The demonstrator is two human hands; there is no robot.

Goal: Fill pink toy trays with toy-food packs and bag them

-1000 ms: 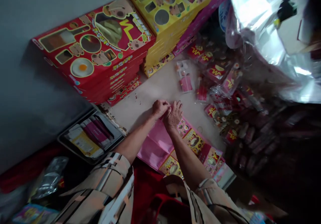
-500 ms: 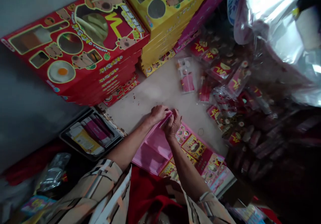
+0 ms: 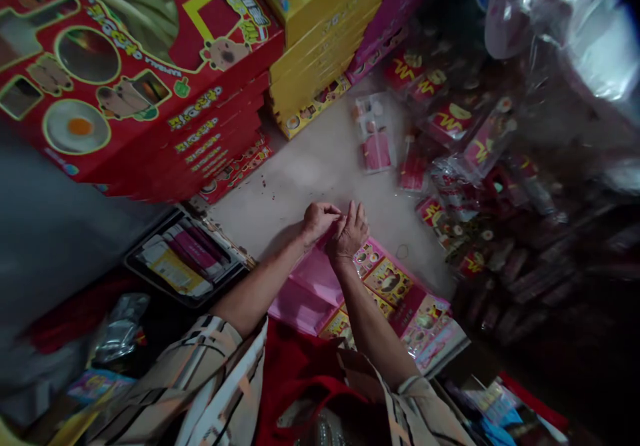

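A pink cardboard box (image 3: 319,271) lies partly folded on the table in front of me. Its printed part shows yellow food pictures and dark red patches. At the box's far corner, my left hand (image 3: 319,222) is closed in a pinch on the pink edge. My right hand (image 3: 350,233) rests over that same corner, close beside the left. Its fingers point away from me, stretched out and a little apart, while its thumb lies toward the pinched edge. The two hands cover the corner itself.
Tall stacks of red boxes (image 3: 195,133), yellow boxes (image 3: 320,49) and purple boxes (image 3: 385,26) stand at the far left. Clear-bagged toy packs (image 3: 377,149) lie scattered to the right. A black tray (image 3: 131,264) with cartons sits at left. Clear plastic (image 3: 600,39) bulges at upper right.
My right hand's fingers have straightened from a curled grip at the box corner. My left hand stays at the edge. The view has shifted, with the red boxes nearer the upper left.
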